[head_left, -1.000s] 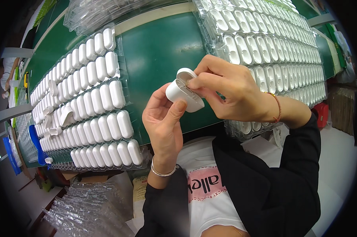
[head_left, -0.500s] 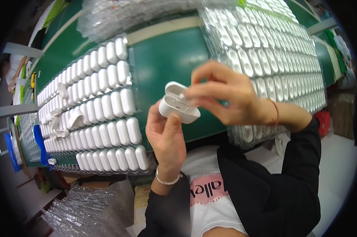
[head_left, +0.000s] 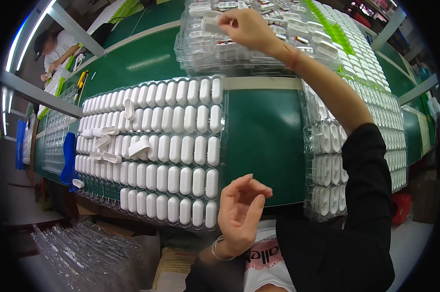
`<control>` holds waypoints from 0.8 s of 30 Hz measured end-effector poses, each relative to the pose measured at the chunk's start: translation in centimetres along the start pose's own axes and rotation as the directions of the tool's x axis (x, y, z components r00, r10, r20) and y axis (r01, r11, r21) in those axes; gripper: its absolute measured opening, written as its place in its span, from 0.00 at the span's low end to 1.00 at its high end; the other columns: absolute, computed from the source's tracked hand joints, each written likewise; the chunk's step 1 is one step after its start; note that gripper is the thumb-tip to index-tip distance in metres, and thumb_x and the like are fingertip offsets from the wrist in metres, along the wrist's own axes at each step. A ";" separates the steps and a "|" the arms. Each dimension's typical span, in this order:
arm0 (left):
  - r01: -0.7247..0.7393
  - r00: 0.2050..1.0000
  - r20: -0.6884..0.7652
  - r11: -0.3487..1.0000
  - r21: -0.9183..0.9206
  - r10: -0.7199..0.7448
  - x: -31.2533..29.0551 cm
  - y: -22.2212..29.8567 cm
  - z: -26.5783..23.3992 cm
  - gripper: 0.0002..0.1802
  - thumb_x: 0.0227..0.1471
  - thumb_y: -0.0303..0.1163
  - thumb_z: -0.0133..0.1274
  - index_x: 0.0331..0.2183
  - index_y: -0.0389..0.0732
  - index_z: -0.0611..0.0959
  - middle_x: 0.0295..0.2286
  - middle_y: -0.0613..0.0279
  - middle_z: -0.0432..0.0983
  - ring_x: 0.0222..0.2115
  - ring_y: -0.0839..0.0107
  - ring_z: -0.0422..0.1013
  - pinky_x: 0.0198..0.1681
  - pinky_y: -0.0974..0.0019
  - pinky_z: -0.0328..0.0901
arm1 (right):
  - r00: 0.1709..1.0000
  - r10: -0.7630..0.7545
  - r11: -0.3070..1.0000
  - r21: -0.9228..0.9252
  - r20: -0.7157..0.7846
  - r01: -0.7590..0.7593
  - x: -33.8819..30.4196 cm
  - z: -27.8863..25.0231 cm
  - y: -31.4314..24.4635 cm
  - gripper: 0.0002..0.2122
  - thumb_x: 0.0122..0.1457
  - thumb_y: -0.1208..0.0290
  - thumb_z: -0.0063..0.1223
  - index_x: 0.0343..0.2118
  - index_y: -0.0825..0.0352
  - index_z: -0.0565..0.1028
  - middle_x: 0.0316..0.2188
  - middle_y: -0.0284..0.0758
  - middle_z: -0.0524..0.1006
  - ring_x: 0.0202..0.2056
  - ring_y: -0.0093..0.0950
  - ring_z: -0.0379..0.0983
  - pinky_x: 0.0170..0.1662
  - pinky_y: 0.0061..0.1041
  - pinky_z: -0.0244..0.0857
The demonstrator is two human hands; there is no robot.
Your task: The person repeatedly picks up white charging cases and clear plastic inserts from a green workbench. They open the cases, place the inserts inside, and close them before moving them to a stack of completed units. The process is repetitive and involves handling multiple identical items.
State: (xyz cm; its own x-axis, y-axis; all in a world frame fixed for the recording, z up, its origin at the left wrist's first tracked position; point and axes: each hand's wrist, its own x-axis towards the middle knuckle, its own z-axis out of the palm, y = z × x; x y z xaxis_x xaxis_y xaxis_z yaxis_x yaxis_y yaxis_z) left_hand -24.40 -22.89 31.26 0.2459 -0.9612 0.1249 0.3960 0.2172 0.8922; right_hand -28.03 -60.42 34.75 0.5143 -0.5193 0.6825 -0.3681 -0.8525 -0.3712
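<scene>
My right hand (head_left: pixel 246 28) reaches over the far stack of clear plastic trays (head_left: pixel 186 48), its fingertips pinched on a white earphone case (head_left: pixel 211 22). Fine detail of that case is too small to make out. Close to my body, my left hand (head_left: pixel 240 207) is palm up with its fingers loosely curled and apart, holding nothing. Nearest to it lies the left tray of white rounded case shells (head_left: pixel 198 148), set in rows with their smooth sides up. A few loose white pieces (head_left: pixel 140 147) rest on top of those rows.
At the right stand clear trays of hollow white shells (head_left: pixel 332 138). A blue object (head_left: pixel 68 158) lies by the left tray's edge. Below the green table (head_left: pixel 263 141), several clear empty trays (head_left: pixel 91 258) are stacked. Another person (head_left: pixel 59 53) sits at the far left, near a metal post (head_left: pixel 39 95).
The open white earphone case has left my left hand. My right hand has moved far forward to the tray stack at the back, and the view has shifted.
</scene>
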 end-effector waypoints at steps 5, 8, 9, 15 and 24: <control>-0.011 0.997 0.077 0.993 -0.114 0.020 0.1 0.8 -0.8 0.25 0.56 0.13 0.44 0.55 0.32 0.61 0.38 0.52 0.71 0.38 0.72 0.72 0.44 0.70 0.69 | 0.994 0.108 0.954 -0.280 -0.004 -0.105 7.4 4.1 7.5 0.10 0.50 0.69 0.51 0.30 0.68 0.81 0.26 0.51 0.78 0.31 0.46 0.77 0.37 0.41 0.69; 0.027 0.999 0.047 0.994 -0.107 -0.022 0.2 1.2 -1.4 0.24 0.57 0.13 0.45 0.54 0.32 0.63 0.38 0.53 0.72 0.37 0.73 0.72 0.44 0.70 0.69 | 0.989 0.086 0.933 -0.358 0.121 -0.038 9.2 6.4 9.9 0.08 0.47 0.72 0.53 0.31 0.65 0.80 0.29 0.43 0.80 0.33 0.40 0.78 0.39 0.35 0.71; 0.031 0.999 0.033 0.995 -0.093 -0.028 0.4 1.4 -1.8 0.23 0.57 0.13 0.45 0.54 0.32 0.63 0.38 0.53 0.72 0.37 0.73 0.72 0.44 0.71 0.69 | 0.976 0.133 0.927 -0.371 0.174 -0.060 9.3 7.0 9.2 0.08 0.47 0.72 0.53 0.31 0.64 0.81 0.29 0.43 0.80 0.34 0.41 0.78 0.40 0.36 0.71; 0.063 0.998 -0.010 0.997 0.050 -0.062 0.1 2.4 -3.1 0.19 0.57 0.17 0.45 0.51 0.31 0.65 0.34 0.51 0.74 0.28 0.74 0.71 0.32 0.73 0.68 | 0.987 0.033 0.961 -0.276 0.159 0.013 7.4 5.1 8.2 0.09 0.50 0.70 0.52 0.31 0.65 0.81 0.31 0.42 0.80 0.34 0.40 0.77 0.39 0.35 0.70; -0.222 0.866 -0.039 0.453 0.863 0.499 1.1 6.8 -10.2 0.11 0.49 0.10 0.50 0.36 0.31 0.79 0.31 0.53 0.78 0.29 0.67 0.73 0.32 0.70 0.66 | 0.956 0.031 0.994 -0.111 0.293 0.002 -7.0 -8.6 -4.2 0.06 0.55 0.73 0.57 0.34 0.68 0.79 0.30 0.39 0.79 0.27 0.33 0.72 0.36 0.30 0.65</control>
State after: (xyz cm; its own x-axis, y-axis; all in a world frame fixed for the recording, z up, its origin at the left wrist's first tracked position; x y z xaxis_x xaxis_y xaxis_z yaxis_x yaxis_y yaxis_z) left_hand -12.40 -20.75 33.07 0.4445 -0.7175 0.5362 -0.6389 0.1656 0.7513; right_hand -36.78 -52.66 36.94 0.7072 -0.5401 0.4561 -0.4505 -0.8416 -0.2980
